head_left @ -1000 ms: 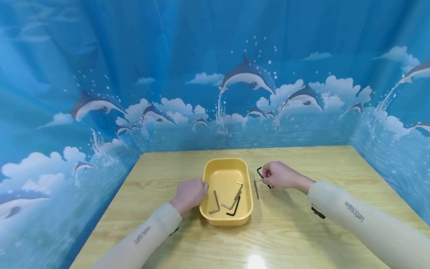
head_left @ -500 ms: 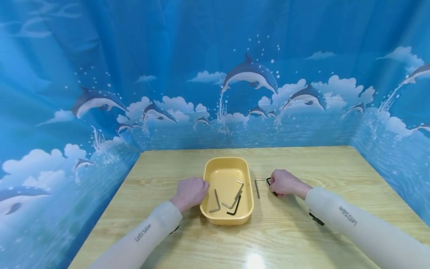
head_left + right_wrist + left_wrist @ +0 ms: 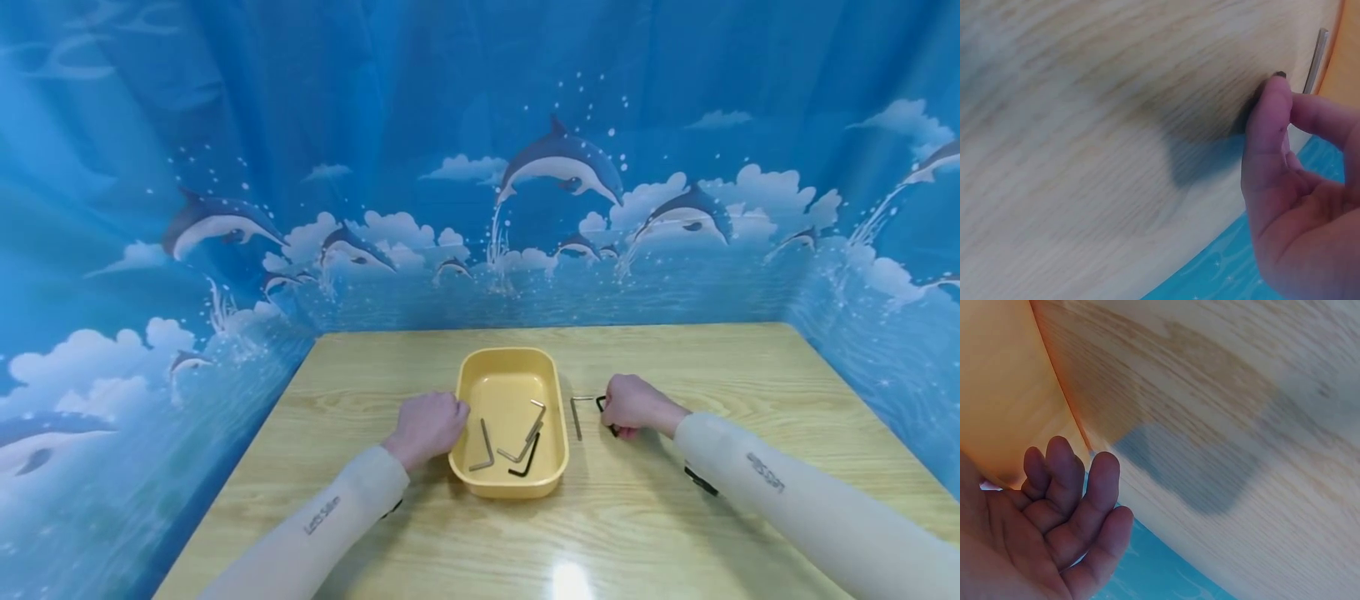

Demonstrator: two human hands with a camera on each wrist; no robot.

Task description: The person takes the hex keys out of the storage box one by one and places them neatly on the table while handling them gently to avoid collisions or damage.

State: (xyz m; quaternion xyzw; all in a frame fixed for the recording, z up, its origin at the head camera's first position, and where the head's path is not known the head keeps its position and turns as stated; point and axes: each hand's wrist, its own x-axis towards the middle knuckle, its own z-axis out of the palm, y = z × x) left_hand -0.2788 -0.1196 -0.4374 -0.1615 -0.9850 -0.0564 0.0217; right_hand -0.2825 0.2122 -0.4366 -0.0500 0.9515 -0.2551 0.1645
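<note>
Head view: the left sleeve [image 3: 300,533] carries dark print [image 3: 322,515] near the forearm that reads "Let's Slim". The right sleeve [image 3: 810,508] has a similar line of dark lettering [image 3: 765,472], too smeared to read with certainty. A black fastening [image 3: 701,480] shows beneath the right cuff.

The hands are well apart. The left hand [image 3: 429,425] has its fingers curled at the left rim of a yellow tray [image 3: 510,490], holding it there. The right hand [image 3: 636,405] pinches a black hex key [image 3: 602,403] between thumb and finger, low over the bench [image 3: 630,533] to the right of the tray; in the right wrist view just a dark tip pokes past the fingers.

Between that hand and the tray, a silver hex key [image 3: 576,421] lies on the bench. Inside the tray, one silver key [image 3: 488,446] lies at the left, while two more silver keys [image 3: 519,454] and a second black key [image 3: 532,454] lie bunched at the right. A blue dolphin-print curtain [image 3: 420,292] stands behind.
</note>
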